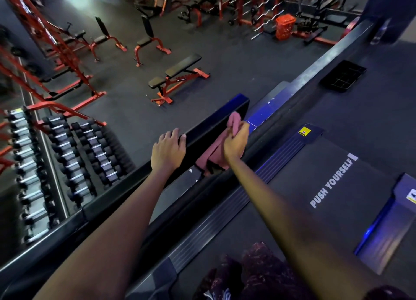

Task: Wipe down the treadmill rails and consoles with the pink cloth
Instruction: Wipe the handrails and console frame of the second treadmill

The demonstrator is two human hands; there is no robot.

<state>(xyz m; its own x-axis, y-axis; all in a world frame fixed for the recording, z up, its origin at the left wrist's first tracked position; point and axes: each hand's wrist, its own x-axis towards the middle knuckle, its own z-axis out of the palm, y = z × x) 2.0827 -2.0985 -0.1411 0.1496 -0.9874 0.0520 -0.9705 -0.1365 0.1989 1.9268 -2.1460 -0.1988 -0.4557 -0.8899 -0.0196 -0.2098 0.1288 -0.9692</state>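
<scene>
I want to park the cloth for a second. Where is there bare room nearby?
Bare: the belt right of the right hand, around the lettering. The rail is crowded: left hand grips it, cloth covers the rest.

You can read "PUSH YOURSELF" in white capitals on the treadmill belt (333,182), running diagonally. A yellow warning sticker (304,131) sits on the treadmill's front cover, its print too small to read. Another yellow-and-white sticker (412,196) shows at the right edge on the neighbouring machine, also illegible
</scene>
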